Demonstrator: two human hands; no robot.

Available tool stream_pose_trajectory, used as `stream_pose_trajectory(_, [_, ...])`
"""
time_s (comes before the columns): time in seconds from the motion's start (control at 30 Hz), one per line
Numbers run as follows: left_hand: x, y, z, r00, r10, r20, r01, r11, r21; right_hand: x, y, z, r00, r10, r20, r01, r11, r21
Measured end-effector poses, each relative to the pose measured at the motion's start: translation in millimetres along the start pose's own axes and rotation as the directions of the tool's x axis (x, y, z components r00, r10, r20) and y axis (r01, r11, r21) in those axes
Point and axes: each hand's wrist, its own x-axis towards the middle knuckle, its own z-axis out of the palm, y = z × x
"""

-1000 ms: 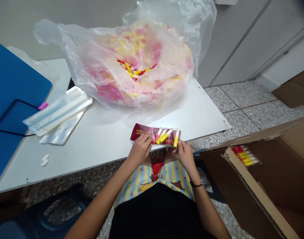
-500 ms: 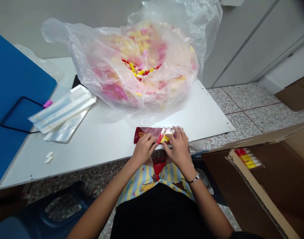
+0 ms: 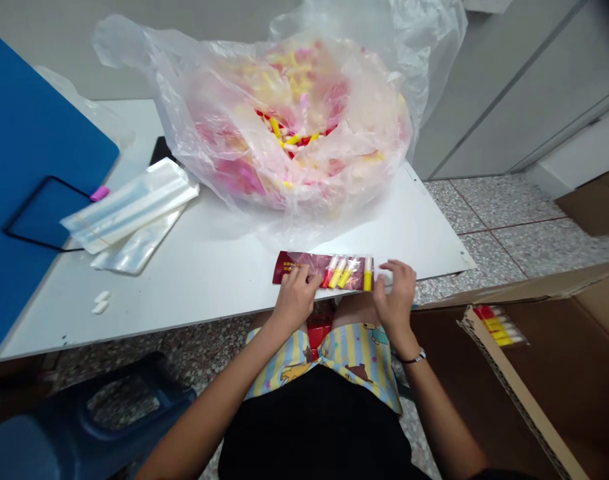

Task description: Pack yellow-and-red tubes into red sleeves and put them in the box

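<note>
A clear plastic packet with a dark red card [image 3: 312, 262] lies near the front edge of the white table. Inside show several small marker-like tubes [image 3: 340, 273] with red or yellow bodies and white upper ends. One yellow tube [image 3: 368, 277] stands apart from the rest, at the packet's right end. My left hand [image 3: 297, 297] holds the packet down at its middle, fingers bent over it. Just past the right end, my right hand [image 3: 397, 293] is raised with thumb and fingers apart, and I see nothing in it.
A large translucent bag [image 3: 224, 133] full of similar tubes covers the table's back. Clear plastic sleeves [image 3: 134, 207] and two small white pieces [image 3: 101, 302] lie left, beside a blue panel [image 3: 39, 167]. At right, a cardboard box [image 3: 549, 393] holds a filled packet [image 3: 502, 327].
My right hand has come off the packet and moved right, its fingers spreading. The tubes are now uncovered, one yellow one at the right end. My left hand stays on the packet.
</note>
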Motion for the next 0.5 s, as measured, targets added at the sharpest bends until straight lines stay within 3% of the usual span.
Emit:
stream_pose_trajectory(0.07, [0,5,1.3,0.999,0.038,-0.016,-0.037,0.996,0.080,-7,7,2,0.973,0.227,0.037,-0.229,0.971,0.069])
stream_pose_trajectory(0.13, [-2,12,1.5,0.996,0.079,-0.030,-0.075,0.988,0.133,-14,7,5,0.935,0.329,0.133,-0.345,0.931,0.117])
stream_pose_trajectory(0.4, [-20,34,8.7,0.986,0.152,-0.073,-0.128,0.956,0.265,-22,-13,9,0.870,0.447,0.210,-0.485,0.854,0.189])
stream_pose_trajectory(0.5, [-20,38,7.6,0.992,0.126,0.012,-0.124,0.951,0.284,-21,-16,8,0.850,0.477,0.222,-0.513,0.845,0.149])
